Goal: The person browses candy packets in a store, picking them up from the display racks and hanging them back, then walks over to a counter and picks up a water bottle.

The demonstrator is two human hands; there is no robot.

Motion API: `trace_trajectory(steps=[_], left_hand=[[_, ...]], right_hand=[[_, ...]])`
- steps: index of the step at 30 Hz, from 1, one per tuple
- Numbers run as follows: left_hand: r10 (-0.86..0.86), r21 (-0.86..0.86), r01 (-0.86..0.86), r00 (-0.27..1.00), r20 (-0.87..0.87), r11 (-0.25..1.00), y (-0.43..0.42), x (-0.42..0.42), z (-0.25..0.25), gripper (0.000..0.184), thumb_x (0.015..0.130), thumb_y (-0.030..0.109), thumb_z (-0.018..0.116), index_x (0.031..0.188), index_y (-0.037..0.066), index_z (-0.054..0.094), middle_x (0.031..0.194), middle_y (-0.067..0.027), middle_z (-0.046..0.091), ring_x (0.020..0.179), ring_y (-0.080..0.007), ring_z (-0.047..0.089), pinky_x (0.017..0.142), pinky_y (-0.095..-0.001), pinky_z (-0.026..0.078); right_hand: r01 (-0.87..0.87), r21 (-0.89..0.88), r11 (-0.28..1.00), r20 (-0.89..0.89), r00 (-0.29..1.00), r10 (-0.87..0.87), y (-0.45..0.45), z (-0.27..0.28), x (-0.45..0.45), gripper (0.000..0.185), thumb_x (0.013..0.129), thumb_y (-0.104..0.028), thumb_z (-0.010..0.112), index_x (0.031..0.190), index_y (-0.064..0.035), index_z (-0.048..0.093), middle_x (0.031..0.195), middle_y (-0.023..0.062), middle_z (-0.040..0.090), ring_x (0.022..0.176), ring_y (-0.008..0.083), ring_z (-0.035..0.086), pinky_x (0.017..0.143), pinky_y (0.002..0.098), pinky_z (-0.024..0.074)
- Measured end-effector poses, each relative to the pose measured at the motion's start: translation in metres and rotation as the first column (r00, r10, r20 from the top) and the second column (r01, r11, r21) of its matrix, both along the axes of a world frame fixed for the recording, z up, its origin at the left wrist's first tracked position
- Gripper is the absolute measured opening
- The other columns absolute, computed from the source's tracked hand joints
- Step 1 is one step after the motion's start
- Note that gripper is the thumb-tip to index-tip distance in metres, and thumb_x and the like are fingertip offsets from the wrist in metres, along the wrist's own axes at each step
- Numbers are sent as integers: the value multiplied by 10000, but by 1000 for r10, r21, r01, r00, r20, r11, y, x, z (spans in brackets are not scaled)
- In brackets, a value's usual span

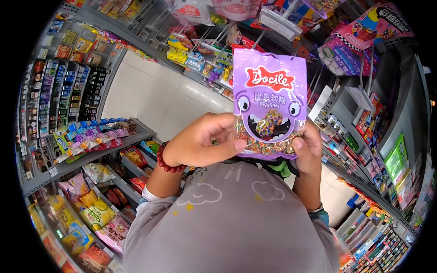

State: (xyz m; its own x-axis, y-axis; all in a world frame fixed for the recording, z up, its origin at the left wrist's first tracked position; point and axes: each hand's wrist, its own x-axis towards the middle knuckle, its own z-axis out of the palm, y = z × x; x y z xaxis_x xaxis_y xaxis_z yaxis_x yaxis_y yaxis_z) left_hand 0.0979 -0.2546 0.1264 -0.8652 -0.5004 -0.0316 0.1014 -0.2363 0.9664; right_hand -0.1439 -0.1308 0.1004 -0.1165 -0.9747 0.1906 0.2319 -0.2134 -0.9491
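A purple bag of candy (269, 102) is held upright in front of me, its printed front facing the camera. It reads "Docile" on a red patch above a cartoon mouth, and colourful bits show through its lower part. My left hand (202, 139) grips the bag's lower left edge, thumb in front and fingers behind. At the lower right edge, my right hand (308, 148) pinches it the same way. The fingers behind the bag are partly hidden. A dark red bead bracelet (169, 159) circles my left wrist.
Candy bags (348, 50) hang on hooks at the upper right, beside a price tag holder (278, 25). A wire shelf rack (132, 136) with snack bags stands at left. Shelves of small packets (364, 150) line the right. Tiled floor (154, 88) runs between the shelves.
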Motion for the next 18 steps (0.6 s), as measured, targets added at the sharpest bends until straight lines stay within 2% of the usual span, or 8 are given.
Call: trace_trajectory(steps=[2, 4, 5, 6, 7, 10, 14, 18], left_hand=[[-120, -39, 124, 989, 88, 992, -2, 3, 3, 140, 953, 124, 681, 1029, 13, 639, 685, 64, 540, 601, -4, 478, 522, -216, 370], [-114, -150, 124, 991, 75, 981, -2, 5, -1, 138, 923, 129, 721, 959, 21, 644, 679, 68, 543, 605, -14, 488, 525, -222, 381], [-111, -140, 117, 993, 50, 983, 0, 3, 3, 136, 919, 116, 724, 980, 16, 656, 707, 69, 559, 613, -14, 481, 530, -223, 381], [-133, -48, 133, 991, -4, 990, 1, 7, -8, 165, 912, 92, 728, 1042, 9, 670, 739, 70, 575, 627, -5, 473, 533, -215, 372], [-116, 39, 114, 993, 30, 993, 5, 8, -9, 177, 906, 75, 734, 1059, 10, 672, 748, 70, 579, 642, 2, 473, 543, -208, 369], [-109, 152, 98, 992, 63, 984, 10, 5, -6, 69, 932, 48, 695, 980, 22, 653, 768, 60, 596, 646, 1, 483, 545, -197, 373], [-121, 167, 117, 993, 14, 979, 11, 1, -5, 58, 947, 49, 682, 929, 29, 631, 780, 34, 616, 643, -15, 517, 544, -199, 398], [-169, 252, 160, 985, 15, 954, 16, -4, -2, 94, 964, 63, 666, 906, 28, 600, 799, -5, 634, 640, -50, 561, 550, -216, 440]], right_hand=[[-46, -2, 999, -9, 999, 46, 4, -2, -2, 257, 984, -78, 542, 1198, 49, 604, 1108, 83, 659, 1022, 132, 602, 906, 311, 477], [-28, -8, 1000, -54, 998, 27, 6, -3, 0, 195, 988, -73, 569, 1155, 18, 616, 1093, 60, 644, 1017, 119, 588, 892, 298, 475], [-95, 59, 994, 24, 995, 94, 11, -8, -2, 184, 994, -75, 572, 1148, 16, 617, 1111, 56, 642, 1033, 115, 580, 897, 297, 474], [-98, 37, 995, -29, 995, 99, 9, -7, -2, 183, 996, -64, 566, 1151, 20, 616, 1095, 48, 635, 1018, 106, 572, 886, 292, 475], [-94, 71, 993, 21, 995, 93, 8, 1, 2, 180, 1000, -63, 565, 1154, 15, 617, 1060, 32, 623, 979, 95, 565, 862, 279, 472], [-111, 198, 974, 55, 993, 102, 17, -7, 3, 174, 1011, -79, 565, 1153, 10, 615, 1026, 17, 611, 938, 75, 543, 815, 258, 458], [-58, 85, 995, -21, 998, 60, 22, -9, 4, 136, 1021, -87, 559, 1115, 6, 594, 1007, 22, 590, 928, 79, 533, 807, 262, 449], [-50, 129, 990, 0, 999, 51, 33, -5, 1, 126, 1029, -104, 548, 1095, 2, 572, 984, 31, 562, 906, 92, 511, 806, 271, 435]])
